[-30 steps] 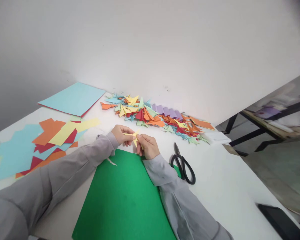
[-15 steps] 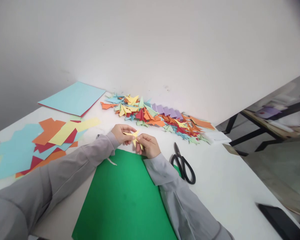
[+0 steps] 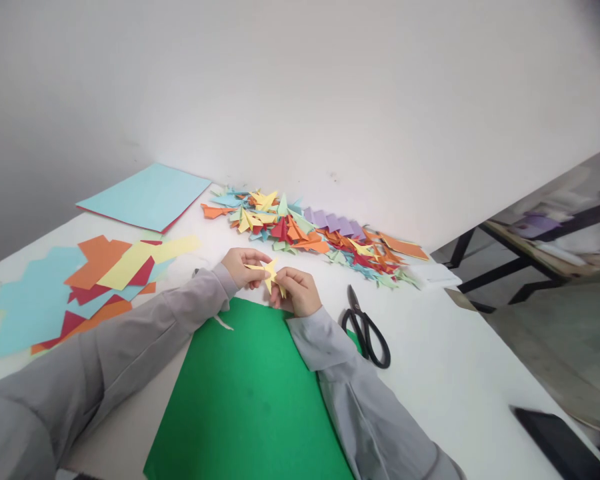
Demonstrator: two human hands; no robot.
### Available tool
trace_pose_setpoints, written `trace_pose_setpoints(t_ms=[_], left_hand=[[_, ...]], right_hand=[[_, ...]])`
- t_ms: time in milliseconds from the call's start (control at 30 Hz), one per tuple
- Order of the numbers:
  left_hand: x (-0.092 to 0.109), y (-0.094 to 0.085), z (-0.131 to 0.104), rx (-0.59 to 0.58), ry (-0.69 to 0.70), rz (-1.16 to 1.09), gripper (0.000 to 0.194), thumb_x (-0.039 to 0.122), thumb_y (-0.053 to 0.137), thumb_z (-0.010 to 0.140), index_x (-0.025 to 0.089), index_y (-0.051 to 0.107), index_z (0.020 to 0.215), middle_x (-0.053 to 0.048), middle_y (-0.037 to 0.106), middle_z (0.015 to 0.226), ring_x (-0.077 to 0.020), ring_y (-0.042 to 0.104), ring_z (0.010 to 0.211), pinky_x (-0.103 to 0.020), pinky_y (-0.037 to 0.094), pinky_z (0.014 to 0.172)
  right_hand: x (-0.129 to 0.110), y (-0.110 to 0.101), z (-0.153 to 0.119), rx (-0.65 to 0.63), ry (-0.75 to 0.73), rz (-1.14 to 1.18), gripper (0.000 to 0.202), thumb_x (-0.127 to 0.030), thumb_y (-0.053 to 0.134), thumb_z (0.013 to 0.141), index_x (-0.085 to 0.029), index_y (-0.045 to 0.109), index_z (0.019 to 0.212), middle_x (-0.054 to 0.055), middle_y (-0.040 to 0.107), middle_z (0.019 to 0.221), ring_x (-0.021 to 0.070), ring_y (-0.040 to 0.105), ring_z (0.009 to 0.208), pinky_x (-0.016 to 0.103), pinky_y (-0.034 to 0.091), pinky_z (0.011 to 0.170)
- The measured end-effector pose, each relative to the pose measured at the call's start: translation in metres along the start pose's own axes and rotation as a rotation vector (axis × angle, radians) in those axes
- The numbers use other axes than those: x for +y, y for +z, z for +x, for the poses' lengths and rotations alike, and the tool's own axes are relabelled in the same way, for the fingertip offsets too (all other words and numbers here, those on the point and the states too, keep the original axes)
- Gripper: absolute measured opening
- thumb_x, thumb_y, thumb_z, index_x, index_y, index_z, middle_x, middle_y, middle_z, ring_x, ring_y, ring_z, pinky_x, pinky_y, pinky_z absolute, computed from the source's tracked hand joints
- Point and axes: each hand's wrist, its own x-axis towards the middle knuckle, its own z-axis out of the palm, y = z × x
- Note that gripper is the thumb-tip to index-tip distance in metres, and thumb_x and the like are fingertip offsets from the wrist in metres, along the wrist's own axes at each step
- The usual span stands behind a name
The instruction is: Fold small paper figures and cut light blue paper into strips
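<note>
A small yellow folded paper piece (image 3: 271,272) with pointed tips is held between both hands, just beyond the top edge of a green sheet (image 3: 250,393). My left hand (image 3: 246,268) pinches its left side, and my right hand (image 3: 297,291) grips its right side, with the fingertips partly covering it. Behind the hands, a long heap of folded paper pieces (image 3: 300,230) in yellow, orange, red, green, blue and purple lies along the wall. Black-handled scissors (image 3: 366,330) rest to the right of my right hand, over a small green scrap.
Loose coloured paper pieces (image 3: 45,293) overlap on the left of the white table (image 3: 440,373). A light blue sheet (image 3: 150,197) lies on red paper at the back left. A black phone-like object (image 3: 560,440) is at the lower right; a dark-framed shelf (image 3: 525,250) stands beyond.
The fingers of my right hand have shifted very slightly around the yellow piece. Both hands still hold it in nearly the same place.
</note>
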Motion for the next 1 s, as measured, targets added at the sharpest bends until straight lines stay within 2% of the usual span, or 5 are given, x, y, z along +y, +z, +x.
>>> trace_pose_setpoints(t_ms=[500, 667, 833, 1000], left_hand=[[0.0032, 0.0035, -0.0023, 0.032, 0.003, 0.016, 0.026, 0.007, 0.065, 0.055, 0.007, 0.060, 0.080, 0.005, 0.052, 0.038, -0.0061, 0.043, 0.028, -0.017, 0.034, 0.030], [0.0032, 0.0031, -0.0021, 0.029, 0.000, 0.019, 0.027, 0.007, 0.065, 0.055, 0.007, 0.060, 0.081, 0.005, 0.052, 0.038, -0.0064, 0.043, 0.028, -0.017, 0.034, 0.030], [0.0034, 0.0019, -0.0022, 0.016, 0.006, 0.042, 0.027, 0.009, 0.066, 0.056, 0.007, 0.060, 0.082, 0.005, 0.051, 0.036, -0.0063, 0.042, 0.028, -0.017, 0.034, 0.031], [0.0014, 0.0016, -0.0014, 0.016, -0.008, 0.028, 0.029, 0.012, 0.069, 0.054, 0.007, 0.059, 0.082, 0.005, 0.052, 0.038, -0.0063, 0.043, 0.029, -0.017, 0.035, 0.030]], right_hand=[[-0.0031, 0.0016, -0.0003, 0.069, 0.040, -0.029, 0.011, -0.025, 0.054, 0.057, -0.016, 0.054, 0.051, -0.002, 0.056, 0.035, 0.0086, 0.045, 0.024, 0.016, 0.030, 0.027], [-0.0005, 0.0008, -0.0004, 0.015, 0.033, 0.014, 0.015, -0.030, 0.053, 0.060, -0.017, 0.053, 0.053, -0.001, 0.058, 0.037, 0.0100, 0.047, 0.027, 0.018, 0.034, 0.029], [-0.0012, 0.0023, -0.0012, 0.035, 0.019, -0.053, 0.024, -0.037, 0.062, 0.062, -0.017, 0.052, 0.052, -0.002, 0.057, 0.037, 0.0086, 0.046, 0.027, 0.017, 0.032, 0.028], [-0.0027, 0.0029, -0.0007, 0.058, 0.004, -0.030, 0.025, -0.035, 0.065, 0.060, -0.016, 0.053, 0.050, -0.002, 0.056, 0.035, 0.0067, 0.041, 0.024, 0.016, 0.028, 0.027]])
